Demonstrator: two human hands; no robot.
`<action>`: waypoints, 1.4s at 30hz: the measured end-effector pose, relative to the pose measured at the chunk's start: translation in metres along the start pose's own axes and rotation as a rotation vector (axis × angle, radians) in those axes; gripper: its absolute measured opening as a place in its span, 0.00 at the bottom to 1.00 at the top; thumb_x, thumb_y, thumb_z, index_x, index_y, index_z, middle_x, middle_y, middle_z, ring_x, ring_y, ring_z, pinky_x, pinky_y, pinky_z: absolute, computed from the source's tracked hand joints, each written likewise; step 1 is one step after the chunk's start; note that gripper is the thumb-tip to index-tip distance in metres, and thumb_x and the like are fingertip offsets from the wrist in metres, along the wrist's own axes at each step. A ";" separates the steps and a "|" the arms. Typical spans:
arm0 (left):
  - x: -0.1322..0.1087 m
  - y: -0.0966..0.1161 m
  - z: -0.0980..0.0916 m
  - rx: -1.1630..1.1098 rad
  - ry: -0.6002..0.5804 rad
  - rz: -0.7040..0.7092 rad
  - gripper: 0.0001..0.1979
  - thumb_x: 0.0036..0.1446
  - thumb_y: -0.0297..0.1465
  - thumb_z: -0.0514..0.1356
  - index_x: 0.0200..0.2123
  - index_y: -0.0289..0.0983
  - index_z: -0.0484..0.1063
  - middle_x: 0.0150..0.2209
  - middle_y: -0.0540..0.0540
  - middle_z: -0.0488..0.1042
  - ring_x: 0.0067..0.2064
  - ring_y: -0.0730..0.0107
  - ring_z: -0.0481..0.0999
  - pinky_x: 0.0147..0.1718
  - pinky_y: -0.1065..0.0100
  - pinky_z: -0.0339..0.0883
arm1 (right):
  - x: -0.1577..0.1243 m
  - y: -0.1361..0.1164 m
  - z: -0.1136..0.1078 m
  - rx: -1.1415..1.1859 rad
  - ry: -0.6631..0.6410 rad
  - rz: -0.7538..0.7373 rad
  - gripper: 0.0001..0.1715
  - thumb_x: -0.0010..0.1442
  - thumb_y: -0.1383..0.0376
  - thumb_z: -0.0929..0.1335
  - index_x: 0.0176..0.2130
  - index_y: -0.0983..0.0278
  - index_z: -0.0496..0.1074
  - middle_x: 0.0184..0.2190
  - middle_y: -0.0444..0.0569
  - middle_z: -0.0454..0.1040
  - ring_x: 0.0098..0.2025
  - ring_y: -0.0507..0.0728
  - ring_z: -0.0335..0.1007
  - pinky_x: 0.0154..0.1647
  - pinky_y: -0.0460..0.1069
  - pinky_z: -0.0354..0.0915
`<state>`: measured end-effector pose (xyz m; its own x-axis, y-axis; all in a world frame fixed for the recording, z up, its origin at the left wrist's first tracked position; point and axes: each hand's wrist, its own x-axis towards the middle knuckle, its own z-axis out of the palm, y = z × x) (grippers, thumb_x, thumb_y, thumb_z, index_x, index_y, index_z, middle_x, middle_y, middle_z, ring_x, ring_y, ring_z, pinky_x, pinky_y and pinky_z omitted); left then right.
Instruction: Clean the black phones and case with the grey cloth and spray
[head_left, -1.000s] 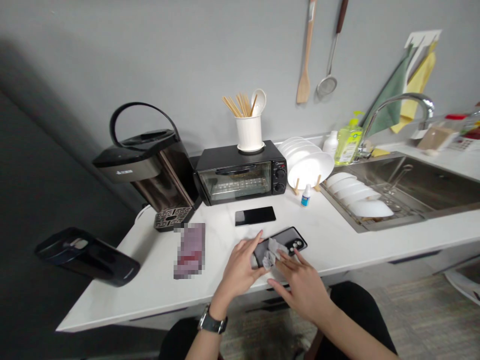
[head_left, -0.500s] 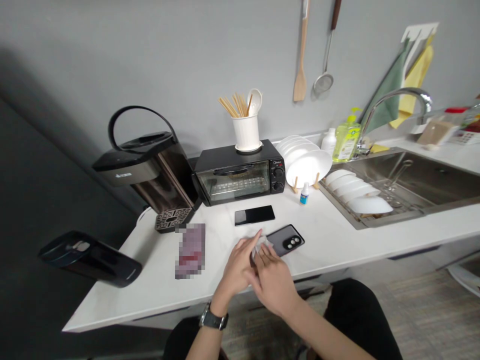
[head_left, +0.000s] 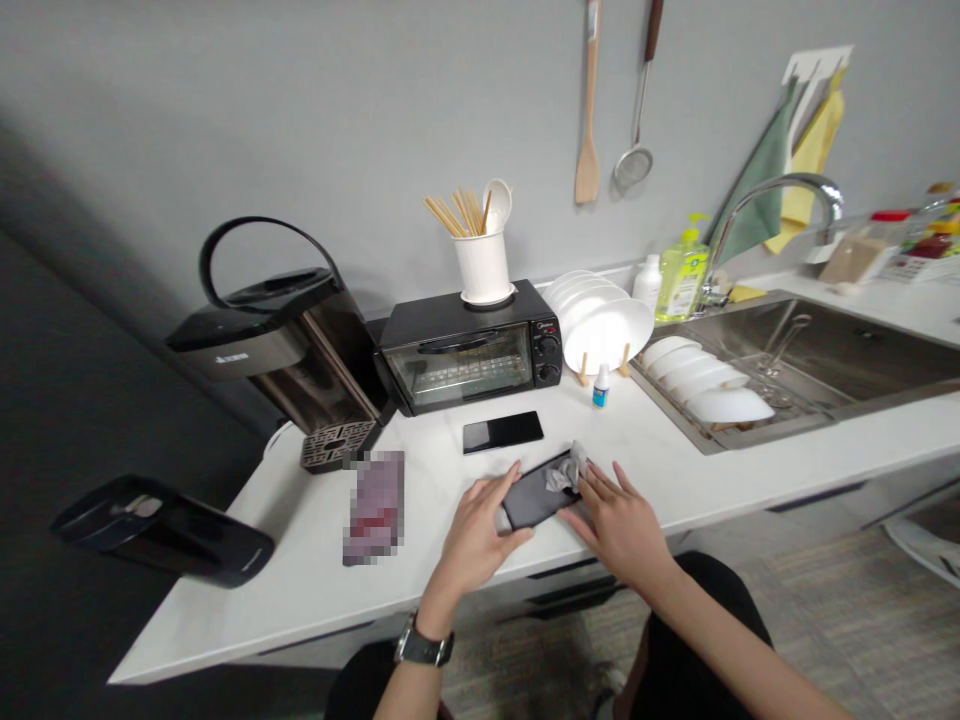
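A grey phone case (head_left: 529, 496) with a black rim lies slanted near the counter's front edge. My left hand (head_left: 476, 535) holds its left end between thumb and forefinger, steadying it on the counter. A crumpled grey wipe (head_left: 562, 474) sits on the right part of the case and covers the camera area. The fingers of my right hand (head_left: 616, 522) press on the wipe, with the thumb at the case's near edge. Just behind lies a black phone (head_left: 503, 432), screen up. A small white bottle with a blue label (head_left: 601, 387) stands farther right.
Behind are a toaster oven (head_left: 469, 362) and a rack of white plates (head_left: 606, 335). On the left stand a drink machine (head_left: 281, 340), a dark tumbler-like container (head_left: 161, 530) and a blurred purple packet (head_left: 374, 508). The sink (head_left: 855, 370) is at right.
My right hand has moved right along the case with the wipe, now over the camera end. The left hand has parted from it and holds the case's left end. The view shifted slightly.
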<state>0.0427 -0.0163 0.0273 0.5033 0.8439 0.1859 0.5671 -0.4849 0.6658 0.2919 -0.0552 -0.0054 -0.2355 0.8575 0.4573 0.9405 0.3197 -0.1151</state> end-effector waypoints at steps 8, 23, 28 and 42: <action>0.000 -0.010 0.003 -0.037 -0.003 -0.063 0.44 0.58 0.29 0.67 0.74 0.50 0.54 0.59 0.43 0.74 0.59 0.53 0.71 0.62 0.52 0.64 | 0.006 -0.083 0.011 0.329 -0.035 -0.090 0.27 0.71 0.50 0.67 0.55 0.69 0.76 0.57 0.63 0.78 0.64 0.66 0.71 0.71 0.63 0.59; 0.002 -0.010 0.005 -0.032 0.017 -0.003 0.46 0.57 0.30 0.68 0.74 0.50 0.52 0.64 0.44 0.72 0.62 0.52 0.68 0.64 0.49 0.61 | 0.016 -0.050 0.014 0.080 0.037 0.093 0.31 0.74 0.52 0.63 0.56 0.78 0.74 0.58 0.73 0.75 0.63 0.71 0.71 0.71 0.66 0.55; -0.003 -0.016 0.006 -0.002 0.031 -0.022 0.47 0.52 0.21 0.59 0.74 0.47 0.53 0.54 0.43 0.75 0.54 0.57 0.71 0.56 0.56 0.68 | 0.009 -0.109 0.014 0.338 -0.020 -0.072 0.27 0.72 0.54 0.65 0.61 0.67 0.71 0.60 0.61 0.76 0.65 0.64 0.69 0.74 0.62 0.52; -0.001 -0.005 0.007 -0.014 0.056 -0.001 0.49 0.55 0.32 0.71 0.74 0.52 0.52 0.65 0.46 0.72 0.61 0.52 0.68 0.63 0.50 0.61 | 0.013 -0.013 0.004 0.043 0.007 0.042 0.29 0.74 0.55 0.64 0.64 0.72 0.70 0.60 0.67 0.75 0.65 0.70 0.69 0.71 0.70 0.54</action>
<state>0.0434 -0.0164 0.0188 0.4648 0.8563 0.2251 0.5581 -0.4807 0.6763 0.2752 -0.0466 -0.0019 -0.1940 0.8680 0.4570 0.9381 0.3004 -0.1723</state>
